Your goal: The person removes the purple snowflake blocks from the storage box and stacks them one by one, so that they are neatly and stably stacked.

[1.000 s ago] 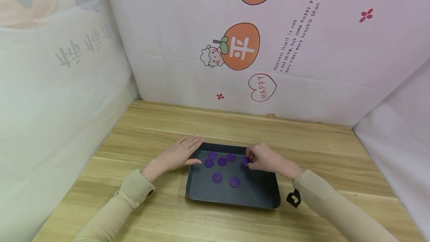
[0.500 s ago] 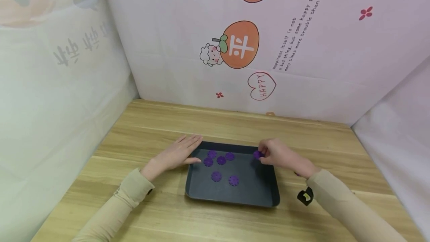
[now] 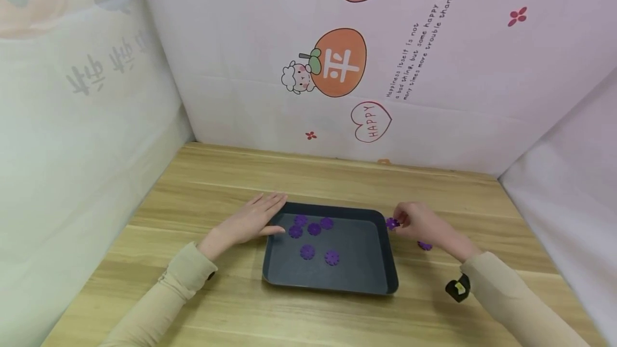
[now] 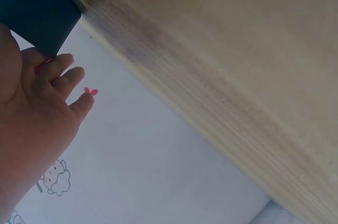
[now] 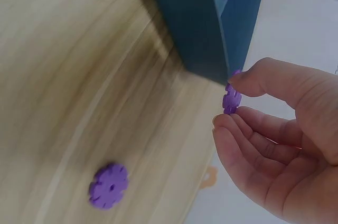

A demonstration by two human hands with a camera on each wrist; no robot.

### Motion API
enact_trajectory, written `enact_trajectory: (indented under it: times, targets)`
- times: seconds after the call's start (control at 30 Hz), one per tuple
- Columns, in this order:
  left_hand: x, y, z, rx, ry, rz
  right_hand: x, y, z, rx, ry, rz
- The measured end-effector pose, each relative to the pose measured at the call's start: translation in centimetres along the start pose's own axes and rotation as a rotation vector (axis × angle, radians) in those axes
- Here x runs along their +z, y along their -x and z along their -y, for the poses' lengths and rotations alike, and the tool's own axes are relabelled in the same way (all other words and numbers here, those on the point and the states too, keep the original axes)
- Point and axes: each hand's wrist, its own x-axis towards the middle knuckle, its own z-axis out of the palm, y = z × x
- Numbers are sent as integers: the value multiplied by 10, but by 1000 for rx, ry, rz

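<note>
A dark grey rectangular tray (image 3: 332, 288) sits on the wooden table with several purple notched plastic discs (image 3: 307, 252) lying in it, mostly toward its left half. My left hand (image 3: 250, 221) rests with straight fingers on the tray's far left corner; the left wrist view has that hand (image 4: 42, 97) at the tray's edge. Just outside the tray's right wall, my right hand (image 3: 421, 224) pinches one purple notched disc (image 3: 392, 223) between thumb and fingers. Seen from the right wrist, this disc (image 5: 232, 97) stands on edge in the grip. Another disc (image 5: 109, 186) lies flat on the table nearby.
The tabletop (image 3: 231, 309) runs on all sides of the tray. White printed cloth (image 3: 270, 117) hangs behind the table and along both sides. The tray's raised right wall (image 3: 388, 256) stands between the discs inside and my right hand.
My right hand has carried the pinched disc rightward, from inside the tray to beyond its right wall. A disc on the table there has come into sight. The left hand stays at the corner.
</note>
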Motion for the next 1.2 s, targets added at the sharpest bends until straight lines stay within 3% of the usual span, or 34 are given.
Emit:
enact_trajectory:
  times: [0.6,0.8,1.2]
  targets:
    - [0,0,1,8,-10,-15,-2,29,-29,94,44,-10]
    - [-1,0,0,8,-2,-10,2,38,-42,92,62,-49]
    - [-1,0,-1,10,-2,-11,9,49,-56,127,62,-41]
